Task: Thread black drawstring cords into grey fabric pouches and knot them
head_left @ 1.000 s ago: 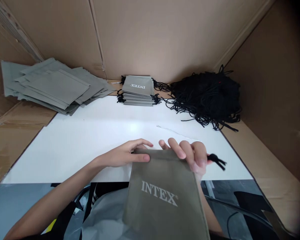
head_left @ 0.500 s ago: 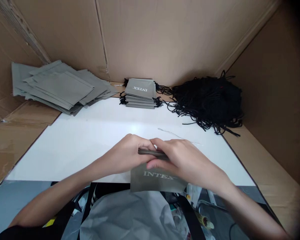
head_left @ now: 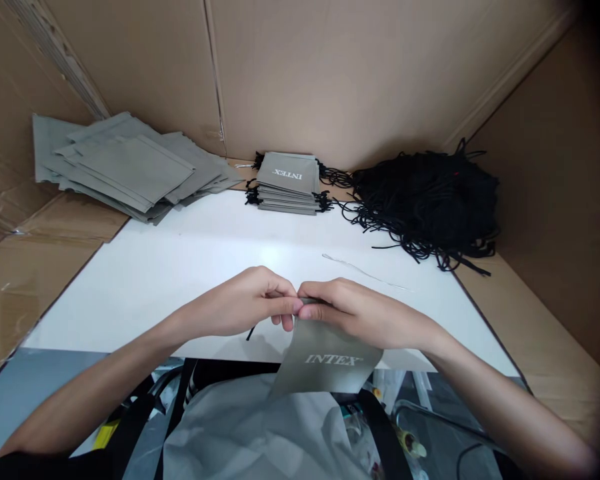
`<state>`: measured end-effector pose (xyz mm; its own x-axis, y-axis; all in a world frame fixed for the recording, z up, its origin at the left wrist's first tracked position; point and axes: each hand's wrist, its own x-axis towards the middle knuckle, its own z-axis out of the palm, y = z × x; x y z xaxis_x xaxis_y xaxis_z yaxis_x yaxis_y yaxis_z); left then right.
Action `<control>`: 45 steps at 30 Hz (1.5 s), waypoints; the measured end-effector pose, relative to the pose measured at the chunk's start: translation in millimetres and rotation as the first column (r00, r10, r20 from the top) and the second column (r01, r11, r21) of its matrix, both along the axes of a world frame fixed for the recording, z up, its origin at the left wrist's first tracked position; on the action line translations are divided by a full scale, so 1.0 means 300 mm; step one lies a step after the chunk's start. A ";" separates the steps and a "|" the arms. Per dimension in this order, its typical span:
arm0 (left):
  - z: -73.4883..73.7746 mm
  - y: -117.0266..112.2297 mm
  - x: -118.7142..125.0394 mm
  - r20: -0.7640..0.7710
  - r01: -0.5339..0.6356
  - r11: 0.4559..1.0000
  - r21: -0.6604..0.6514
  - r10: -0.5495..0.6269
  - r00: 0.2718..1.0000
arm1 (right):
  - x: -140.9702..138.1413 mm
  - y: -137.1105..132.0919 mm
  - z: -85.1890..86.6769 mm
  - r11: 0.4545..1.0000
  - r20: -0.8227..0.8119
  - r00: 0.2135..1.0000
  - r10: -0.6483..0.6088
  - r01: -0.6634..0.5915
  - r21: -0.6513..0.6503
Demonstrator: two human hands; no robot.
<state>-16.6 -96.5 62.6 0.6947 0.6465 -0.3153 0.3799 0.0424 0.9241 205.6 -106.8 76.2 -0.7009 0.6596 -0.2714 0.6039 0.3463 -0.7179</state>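
Note:
My right hand (head_left: 353, 305) is closed on the top edge of a grey fabric pouch (head_left: 325, 377). The pouch hangs over the table's front edge, with white INTEX lettering facing me. My left hand (head_left: 247, 301) pinches at the pouch's upper left corner, and the two thumbs nearly touch there. From under my left hand sticks out a short black cord end (head_left: 251, 333); the rest of that cord is hidden. Fingers cover most of the pouch's top edge.
Flat grey pouches (head_left: 135, 170) lie heaped at the back left. A neat stack of corded pouches (head_left: 287, 175) sits at back centre, beside a pile of black cords (head_left: 425, 200). A thin looped wire (head_left: 360, 270) lies on the white table (head_left: 180, 267). Cardboard walls (head_left: 380, 73) surround it.
My left hand has moved from around the pouch's top edge to its left corner. The pouch has swung slightly right and tilted, and a black cord end now shows below my left hand.

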 end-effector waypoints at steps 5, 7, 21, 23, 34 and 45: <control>0.008 0.010 -0.045 -0.056 -0.009 0.998 -0.068 0.005 0.998 | 0.019 0.011 -0.014 0.995 -0.071 0.996 -0.057 0.051 -0.085; 0.008 0.009 -0.075 -0.093 -0.019 0.998 -0.064 0.012 0.996 | 0.036 0.009 -0.013 0.987 -0.072 0.993 -0.090 0.079 -0.139; 0.003 -0.037 -0.126 -0.302 0.010 0.957 0.288 0.081 0.950 | 0.080 0.001 -0.034 0.977 -0.137 0.980 -0.143 0.117 -0.177; -0.002 -0.045 -0.118 -0.326 0.048 0.929 0.367 0.080 0.942 | 0.079 -0.003 -0.033 0.978 -0.111 0.985 -0.129 0.108 -0.177; -0.010 -0.046 -0.118 -0.357 0.114 0.895 0.432 0.054 0.933 | 0.029 -0.021 -0.047 0.986 -0.111 0.980 -0.167 0.163 -0.037; -0.032 -0.037 -0.041 -0.292 0.221 0.632 0.742 0.008 0.956 | 0.021 -0.017 -0.025 0.986 -0.004 0.999 -0.050 0.050 0.159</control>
<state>-28.8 -107.6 53.1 0.7472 0.6590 0.0866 0.5493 -0.6857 0.4776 211.8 -111.8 68.6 -0.6656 0.7289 -0.1603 0.6237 0.4252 -0.6559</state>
